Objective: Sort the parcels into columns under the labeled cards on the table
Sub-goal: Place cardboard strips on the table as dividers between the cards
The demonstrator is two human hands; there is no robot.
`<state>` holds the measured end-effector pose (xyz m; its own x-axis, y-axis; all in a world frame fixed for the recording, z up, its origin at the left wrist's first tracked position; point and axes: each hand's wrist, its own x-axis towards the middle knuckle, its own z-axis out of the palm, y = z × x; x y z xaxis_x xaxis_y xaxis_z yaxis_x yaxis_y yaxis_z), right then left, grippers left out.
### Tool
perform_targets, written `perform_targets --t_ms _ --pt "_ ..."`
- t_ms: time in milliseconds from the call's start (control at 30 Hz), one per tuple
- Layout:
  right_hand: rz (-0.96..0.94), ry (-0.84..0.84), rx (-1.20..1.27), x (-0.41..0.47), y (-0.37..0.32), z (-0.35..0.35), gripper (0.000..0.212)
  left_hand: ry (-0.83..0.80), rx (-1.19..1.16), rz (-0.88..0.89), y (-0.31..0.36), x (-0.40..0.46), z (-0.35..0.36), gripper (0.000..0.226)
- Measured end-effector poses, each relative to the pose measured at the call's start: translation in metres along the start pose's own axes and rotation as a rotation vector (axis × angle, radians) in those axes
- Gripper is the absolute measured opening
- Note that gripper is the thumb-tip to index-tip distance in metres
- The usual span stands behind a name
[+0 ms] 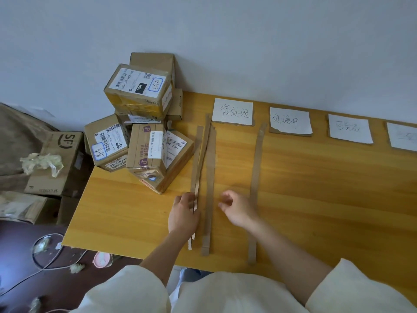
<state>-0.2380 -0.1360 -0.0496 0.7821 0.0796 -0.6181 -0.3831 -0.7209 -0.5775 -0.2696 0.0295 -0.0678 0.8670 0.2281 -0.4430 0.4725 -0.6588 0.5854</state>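
1. the parcels [144, 123] are heaped at the far-left corner of the counter [316, 199], against the wall, none yet under any card. the heap lies ahead and to the left of both hands.
2. the labeled cards [291, 121] run in a row along the far edge, to the right of the heap; 4 show, the last cut by the frame edge.
3. between heap and cards, cardboard strips lie with their long axes running from the near edge toward the cards. a bunch of strips [204, 177] sits just right of the heap; 1 single strip [256, 188] lies apart, between the first 2 cards.
4. the left hand [184, 211] rests on the near part of the bunch, fingers closed around a thin strip at its left side.
5. the right hand [237, 207] hovers between the bunch and the single strip, fingers loosely curled, holding nothing i can see.
6. judgement: the left hand is nearer the heap, and the closest parcel [158, 157] sits just beyond its fingertips, so it would reach there first once it lets the strip go.
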Motion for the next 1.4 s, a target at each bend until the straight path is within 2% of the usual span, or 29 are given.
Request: perform_targets --t_ms 200,367,500,633,833,1033,1267,1400 --pt "0.078 0.044 0.022 0.012 -0.016 0.025 0.048 0.009 0.004 0.009 -0.007 0.004 -0.002 0.027" --pt "0.108 0.186 -0.117 0.026 -0.033 0.037 0.048 -0.018 0.014 0.052 -0.018 0.008 -0.004 0.033" --pt "0.095 0.275 -0.076 0.032 -0.042 0.043 0.040 -0.018 0.017 0.039 -0.021 0.011 -0.004 0.037" --pt "0.071 0.256 -0.041 0.036 -0.045 0.048 0.031 -0.025 0.046 0.006 -0.023 0.016 -0.003 0.042" --pt "0.070 0.201 0.007 0.039 -0.056 0.056 0.033 -0.033 0.005 0.021 -0.028 0.019 -0.005 0.038" --pt "0.176 0.158 0.235 0.046 -0.066 0.061 0.040 -0.042 0.002 0.032 -0.031 0.017 -0.006 0.037" --pt "0.253 0.135 0.440 0.047 -0.065 0.059 0.024 -0.044 -0.030 0.031 -0.035 0.018 -0.008 0.043" --pt "0.246 0.133 0.468 0.044 -0.067 0.061 0.024 -0.054 -0.058 0.038 -0.037 0.017 -0.012 0.045"
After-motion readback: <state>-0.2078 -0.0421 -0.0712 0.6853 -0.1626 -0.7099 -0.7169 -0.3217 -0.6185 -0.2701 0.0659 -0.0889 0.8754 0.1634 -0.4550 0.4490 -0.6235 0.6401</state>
